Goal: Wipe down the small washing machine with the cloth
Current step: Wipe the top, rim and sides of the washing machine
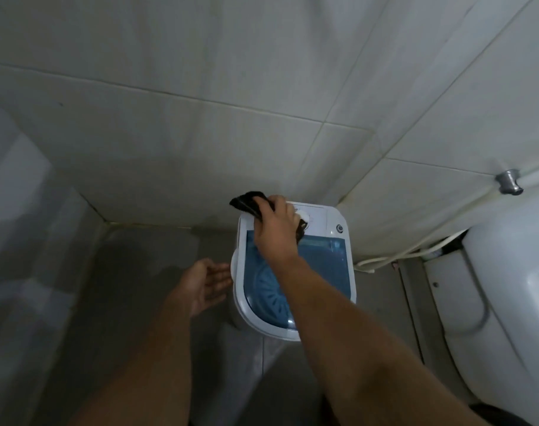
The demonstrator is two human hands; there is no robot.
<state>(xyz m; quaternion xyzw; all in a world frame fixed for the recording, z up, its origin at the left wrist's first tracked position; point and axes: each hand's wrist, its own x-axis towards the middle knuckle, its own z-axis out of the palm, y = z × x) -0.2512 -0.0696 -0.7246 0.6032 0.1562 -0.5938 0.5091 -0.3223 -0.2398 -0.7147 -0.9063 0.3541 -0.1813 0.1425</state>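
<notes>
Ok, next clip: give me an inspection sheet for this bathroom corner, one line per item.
Surface: grey tiled floor, a damp-looking patch near the wall.
Job's things: small washing machine stands on the floor in the corner, blue see-through lid shut; dark cloth pressed on its white control panel.
Clutter: nothing seen.
Grippers: right hand grips the cloth; left hand open, empty, beside the machine's left side.
Cables: white hoses run along the wall base on the right.
Surroundings: tiled walls, metal wall fitting, white toilet at right.
</notes>
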